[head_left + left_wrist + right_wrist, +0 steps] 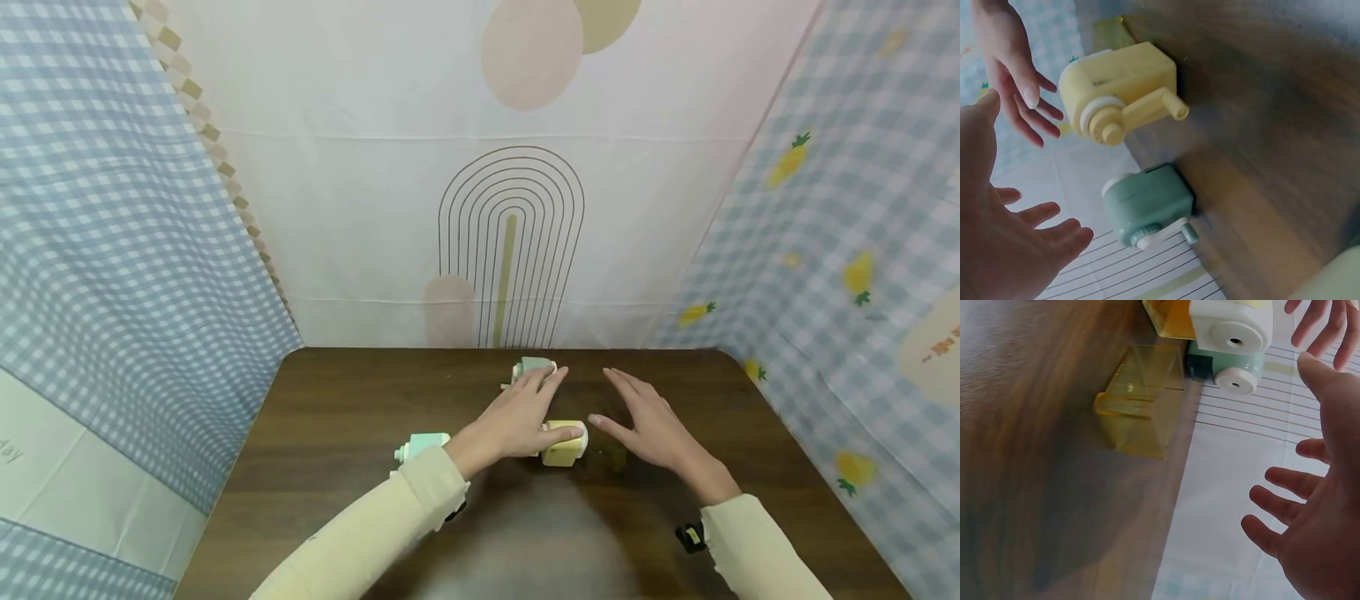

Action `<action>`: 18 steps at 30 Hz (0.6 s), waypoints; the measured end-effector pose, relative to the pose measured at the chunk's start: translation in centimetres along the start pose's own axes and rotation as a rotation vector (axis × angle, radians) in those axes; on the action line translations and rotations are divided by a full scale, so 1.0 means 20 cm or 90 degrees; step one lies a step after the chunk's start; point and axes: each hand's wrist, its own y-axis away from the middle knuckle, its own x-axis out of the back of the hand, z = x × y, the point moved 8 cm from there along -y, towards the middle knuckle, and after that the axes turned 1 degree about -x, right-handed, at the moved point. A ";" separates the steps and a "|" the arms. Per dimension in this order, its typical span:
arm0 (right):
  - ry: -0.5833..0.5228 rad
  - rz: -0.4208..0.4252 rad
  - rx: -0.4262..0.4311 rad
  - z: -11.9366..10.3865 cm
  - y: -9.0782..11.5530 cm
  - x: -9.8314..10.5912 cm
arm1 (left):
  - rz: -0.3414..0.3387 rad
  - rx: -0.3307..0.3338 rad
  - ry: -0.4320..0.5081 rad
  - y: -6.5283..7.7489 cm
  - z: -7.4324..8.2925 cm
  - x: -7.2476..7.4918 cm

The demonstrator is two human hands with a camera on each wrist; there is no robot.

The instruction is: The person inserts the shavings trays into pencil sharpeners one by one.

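A yellow crank pencil sharpener (564,455) lies on the table between the two hands, its handle showing in the left wrist view. My left hand (516,418) is over its left side, fingers extended; the left wrist view shows a gap between palm and sharpener. My right hand (654,427) hovers to the right with fingers spread and nothing in them. Below it is a see-through yellow shavings drawer (1141,403), separate on the tabletop. An amber part (1169,317) shows at the sharpener's underside. Behind stands a dark green crank sharpener (1147,203) with a white crank arm.
A mint green sharpener (427,444) sits at the left, partly hidden by the left forearm. The brown wooden table (337,400) ends at a white patterned cloth (360,233) behind. Blue checked cloths (150,250) hang on both sides.
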 end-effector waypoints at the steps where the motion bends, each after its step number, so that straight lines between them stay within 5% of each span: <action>1: -0.004 -0.001 0.001 0.00 0.01 0.00 | -0.004 0.001 0.002 0.00 0.00 -0.01; 18: -0.033 -0.042 -0.012 0.10 0.20 -0.15 | -0.071 -0.012 0.002 -0.02 0.05 -0.22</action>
